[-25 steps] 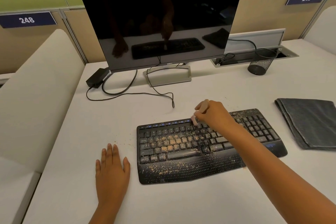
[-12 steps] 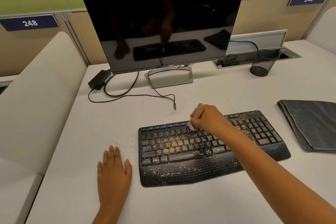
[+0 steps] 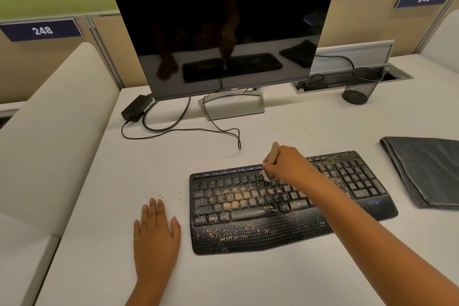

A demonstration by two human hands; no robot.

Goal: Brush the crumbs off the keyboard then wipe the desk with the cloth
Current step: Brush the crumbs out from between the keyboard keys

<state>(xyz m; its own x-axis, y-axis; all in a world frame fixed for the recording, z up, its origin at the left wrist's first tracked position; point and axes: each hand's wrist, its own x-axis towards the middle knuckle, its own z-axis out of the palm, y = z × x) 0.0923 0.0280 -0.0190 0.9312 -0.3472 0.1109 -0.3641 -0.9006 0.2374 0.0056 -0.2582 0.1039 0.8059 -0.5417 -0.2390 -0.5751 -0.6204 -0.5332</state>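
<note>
A padded off-white divider panel (image 3: 47, 146) with a rounded top borders the left edge of the smooth white desk (image 3: 139, 169), leaving a broad strip of bare surface between it and the keyboard. A boxy black power adapter (image 3: 136, 107) lies near the back left, its thin black cable (image 3: 188, 129) looping loosely forward across the desk. The left hand (image 3: 156, 236) lies flat on the desk just beside the keyboard's left edge, fingers straight and together, holding nothing. A few tan crumbs (image 3: 171, 198) are scattered on the desk between those fingertips and the keyboard. The glossy black flat monitor (image 3: 223, 30) stands on a grey rectangular foot at the back. The black curved plastic keyboard (image 3: 278, 228), with a dotted palm rest, sits in the middle foreground, speckled with crumbs across its keys and rest. The right hand (image 3: 285, 165) is curled around a small pale wooden-handled brush (image 3: 273, 154), whose tip, seemingly pinkish bristles, touches the upper key rows. A black wire-mesh cup (image 3: 360, 89) stands at the back right beside a recessed cable tray. The folded dark grey cloth (image 3: 427, 171) lies flat well apart from the keyboard's right end, running off the frame's right edge.
</note>
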